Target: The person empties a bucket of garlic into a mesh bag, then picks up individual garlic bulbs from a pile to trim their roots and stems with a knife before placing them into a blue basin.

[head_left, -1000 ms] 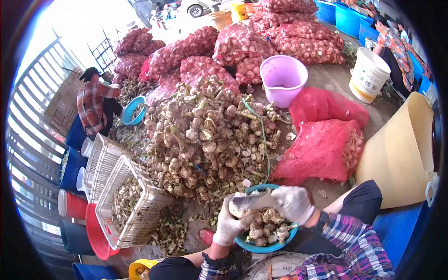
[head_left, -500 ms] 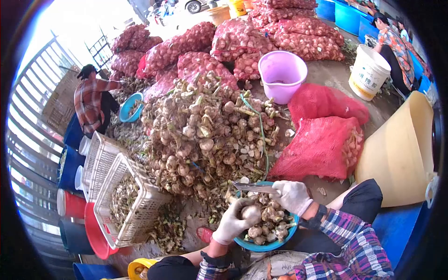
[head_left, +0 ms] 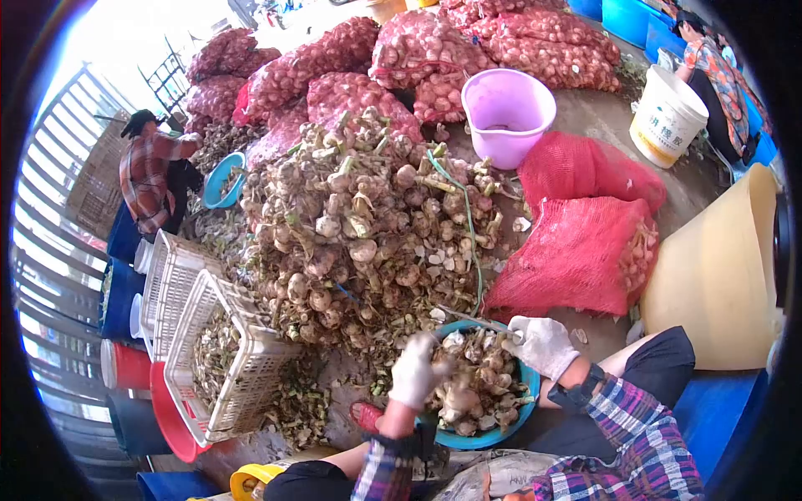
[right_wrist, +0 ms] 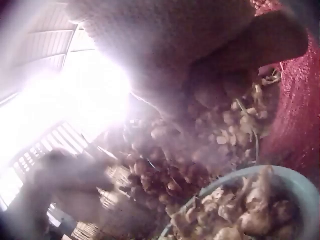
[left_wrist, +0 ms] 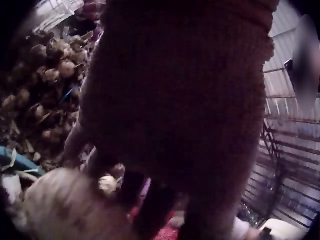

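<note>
My right hand (head_left: 541, 346), in a white glove, grips a knife (head_left: 469, 317) whose thin blade points left across the far rim of a blue basin (head_left: 535, 392). Trimmed garlic bulbs (head_left: 484, 376) fill much of the basin. My gloved left hand (head_left: 413, 371), blurred by motion, is over the basin's left side. Just below it a blurred garlic bulb (head_left: 455, 399) shows above the others. In the left wrist view the fingers (left_wrist: 155, 205) extend downward and apart, beside a large blurred pale round shape (left_wrist: 70, 205).
A big heap of untrimmed garlic (head_left: 359, 242) rises beyond the basin. Red mesh sacks (head_left: 576, 259) lie to its right, near a purple bucket (head_left: 510, 117). White crates (head_left: 238, 376) with trimmings stand left; a tall beige tub (head_left: 710, 275) stands right. Another person (head_left: 154, 171) sits far left.
The bulb held in my left hand before is now lower, over the basin, and that hand's fingers have loosened. The knife has moved away from the left hand, its blade now seen nearly edge-on.
</note>
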